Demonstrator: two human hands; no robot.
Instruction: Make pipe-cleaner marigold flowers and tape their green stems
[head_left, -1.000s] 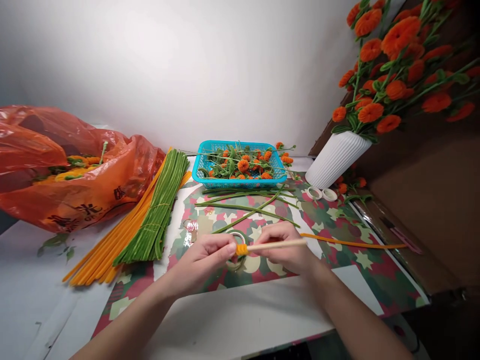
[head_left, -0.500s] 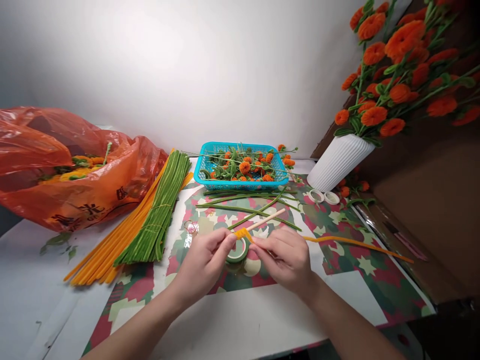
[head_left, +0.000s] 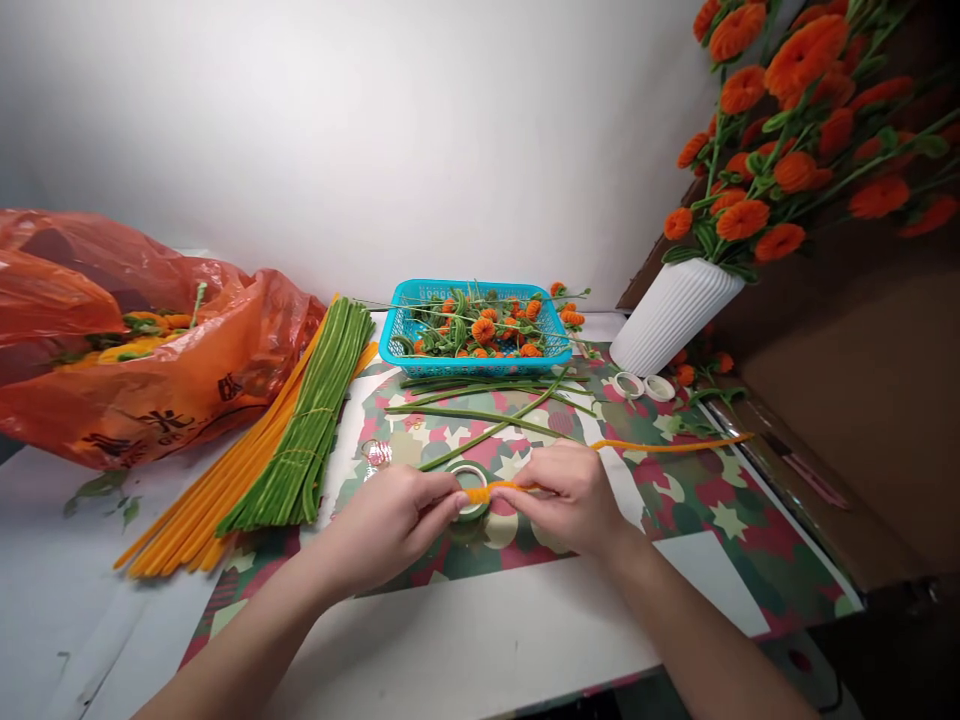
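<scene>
1. Your table (head_left: 390, 640), with a camouflage-patterned sheet (head_left: 802, 570) over much of it, carries everything here.
2. At 10 o'clock, the open orange plastic bag (head_left: 187, 385) holds yellow and orange chenille blooms (head_left: 135, 350) that look made up; you can't see how deep they go.
3. At 1 to 2 o'clock, your ribbed white vase (head_left: 675, 315) leans, packed with orange chenille flowers (head_left: 806, 60) on leafy stems, which look finished.
4. At 10 o'clock, nearer you, lie two bundles, seemingly unworked: green pipe cleaners (head_left: 300, 440) over yellow-orange pipe cleaners (head_left: 180, 510).
5. At 12 o'clock, the blue perforated basket (head_left: 480, 366) is full of small orange flower heads (head_left: 482, 330) and green stems; some heads poke past its right side. Loose green stems (head_left: 457, 412) lie before it.
6. Your left hand (head_left: 397, 515) pinches one end of a coil, and your right hand (head_left: 574, 490) pinches the strand beside it.
7. That yellow-orange strand (head_left: 667, 447) trails to 2 o'clock. Judging by its length, the winding is only partly done, with much left unwound.
8. The small wound coil (head_left: 478, 495) sits between your fingertips, over the green tape roll (head_left: 472, 515).
</scene>
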